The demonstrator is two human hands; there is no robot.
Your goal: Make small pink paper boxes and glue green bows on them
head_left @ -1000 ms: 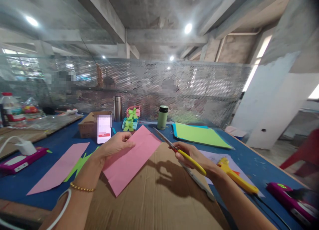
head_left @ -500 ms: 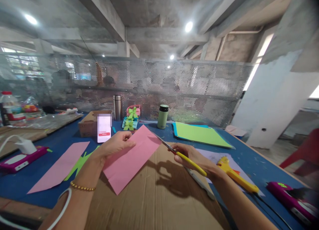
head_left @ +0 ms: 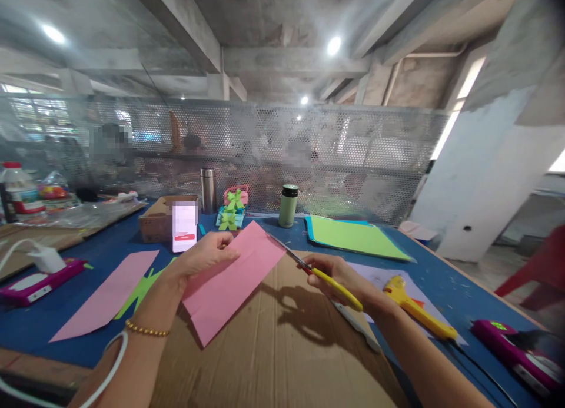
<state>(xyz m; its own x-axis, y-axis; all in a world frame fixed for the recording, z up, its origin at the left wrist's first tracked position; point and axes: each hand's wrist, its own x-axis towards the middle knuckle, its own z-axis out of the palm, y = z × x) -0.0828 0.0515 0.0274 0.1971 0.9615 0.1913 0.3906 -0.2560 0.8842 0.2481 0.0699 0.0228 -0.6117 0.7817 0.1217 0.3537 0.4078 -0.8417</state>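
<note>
Head view: with my left hand (head_left: 207, 258) I pinch a rectangular sheet of plain pink paper (head_left: 233, 284) between thumb and fingers, so that it slants in front of that hand, its near end above a flat brown cardboard sheet (head_left: 247, 372). My right hand (head_left: 331, 272) is closed around metal scissors with yellow handles (head_left: 335, 287); their narrow blades point toward my left hand and meet the pink sheet's edge on the side facing my right hand, though I cannot tell how far they have bitten in. Below my right hand, a slim pale-grey tool (head_left: 357, 328) lies on the cardboard. To the right of that hand, a yellow glue gun (head_left: 419, 315) rests on a pale lilac paper (head_left: 371, 274). Left of my left hand lie a loose, long piece of pink paper (head_left: 106, 296) and a bright green paper cut-out (head_left: 135, 296), partly hidden by my forearm. Just beyond my left hand stands a lit phone (head_left: 184, 231) before a small brown cardboard box (head_left: 152, 222). Farther out, between both hands, stands a light-green tumbler with a black lid (head_left: 288, 209); beyond my right hand lie flat lime-green sheets (head_left: 357, 238).
</note>
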